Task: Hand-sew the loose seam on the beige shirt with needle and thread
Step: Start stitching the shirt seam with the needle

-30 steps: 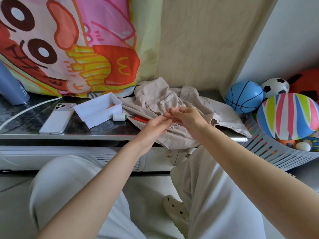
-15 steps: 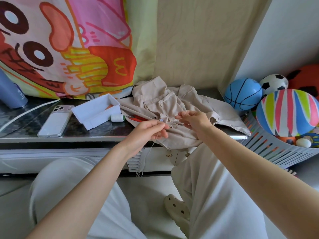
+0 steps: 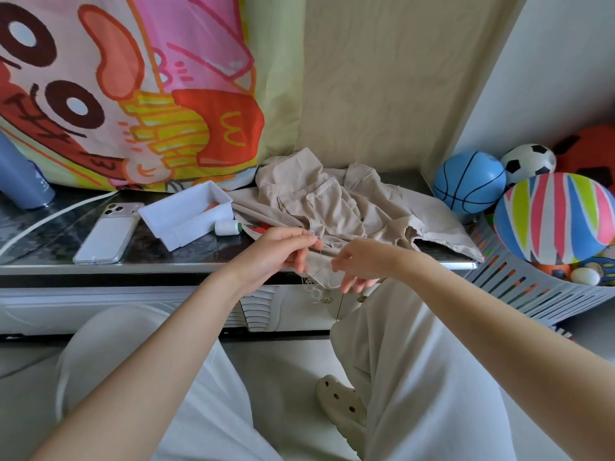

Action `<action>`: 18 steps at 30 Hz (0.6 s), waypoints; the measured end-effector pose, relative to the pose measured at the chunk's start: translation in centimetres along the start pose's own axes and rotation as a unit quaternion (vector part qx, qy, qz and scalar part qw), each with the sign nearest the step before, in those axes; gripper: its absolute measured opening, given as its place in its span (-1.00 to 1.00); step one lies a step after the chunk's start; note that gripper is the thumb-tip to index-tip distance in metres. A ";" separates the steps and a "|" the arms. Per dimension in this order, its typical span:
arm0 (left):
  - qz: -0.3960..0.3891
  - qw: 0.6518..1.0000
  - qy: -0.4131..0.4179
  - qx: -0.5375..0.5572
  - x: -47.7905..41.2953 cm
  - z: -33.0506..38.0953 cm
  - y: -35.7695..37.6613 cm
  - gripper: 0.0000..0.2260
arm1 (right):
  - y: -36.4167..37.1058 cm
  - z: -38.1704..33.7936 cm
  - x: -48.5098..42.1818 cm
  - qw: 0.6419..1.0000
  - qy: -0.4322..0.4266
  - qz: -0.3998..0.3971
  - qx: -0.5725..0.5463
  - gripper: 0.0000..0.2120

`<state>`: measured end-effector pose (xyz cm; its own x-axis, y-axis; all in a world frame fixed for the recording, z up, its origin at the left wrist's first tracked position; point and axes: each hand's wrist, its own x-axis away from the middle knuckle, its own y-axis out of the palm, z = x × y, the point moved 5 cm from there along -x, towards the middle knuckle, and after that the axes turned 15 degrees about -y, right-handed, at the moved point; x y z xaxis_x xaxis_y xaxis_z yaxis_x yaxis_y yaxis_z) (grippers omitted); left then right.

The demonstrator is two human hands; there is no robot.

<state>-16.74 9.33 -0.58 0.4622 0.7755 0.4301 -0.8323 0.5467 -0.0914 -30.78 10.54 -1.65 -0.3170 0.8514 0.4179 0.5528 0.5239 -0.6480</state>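
The needle is too fine to make out. Red-handled scissors [image 3: 261, 227] just beyond the left hand [image 3: 283, 252] lie mostly under the beige shirt [image 3: 332, 207], which is heaped behind both hands. A thread spool [image 3: 228, 227], white tray [image 3: 186, 212] and phone [image 3: 109, 234] sit further left. The left hand pinches pale thread [image 3: 314, 291] at the shirt's edge. The right hand [image 3: 361, 264] droops, fingers loosely curled, and its grip is unclear.

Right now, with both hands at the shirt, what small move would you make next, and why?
Probably the left hand should pull the thread taut: it pinches the thread at the beige shirt hem, slack loops hang below the table edge, and the right hand hovers open beside it.
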 end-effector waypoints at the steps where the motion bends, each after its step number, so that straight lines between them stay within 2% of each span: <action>1: 0.004 1.000 -0.005 -0.006 0.0 0.0 0.1 -0.67 | -0.7 -0.7 0.4 0.997 -0.022 0.019 0.067 -0.72; 3: 0.011 1.000 -0.014 -0.015 0.0 0.0 0.1 -0.68 | -1.6 -1.9 0.9 0.982 -0.061 0.080 0.157 -0.72; 6: 0.009 0.999 -0.022 -0.028 0.0 0.0 0.0 -0.79 | -2.5 -3.6 1.3 0.960 -0.152 0.218 0.087 -0.73; 7: 0.005 0.999 -0.024 -0.031 0.0 0.0 0.0 -0.81 | -2.5 -4.1 1.3 0.957 -0.179 0.223 0.053 -0.73; 9: 0.003 0.999 -0.028 -0.031 0.0 0.1 0.0 -0.81 | -1.6 -4.5 0.7 0.962 -0.208 0.175 -0.009 -0.69; 12: 0.007 0.999 -0.023 -0.033 0.1 0.2 -0.1 -0.80 | -0.4 -3.6 -0.2 0.969 -0.197 0.119 -0.093 -0.69; 18: 0.011 0.998 -0.030 -0.054 0.1 -1.1 -0.7 -0.83 | -1.1 -1.5 -0.9 0.970 -0.159 0.168 -0.068 -0.71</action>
<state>-15.80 9.40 -1.46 0.4220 0.7688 0.4804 -0.8029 0.5630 -0.1957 -29.98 9.17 -0.36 -0.3105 0.9499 -0.0346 0.7556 0.2245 -0.6154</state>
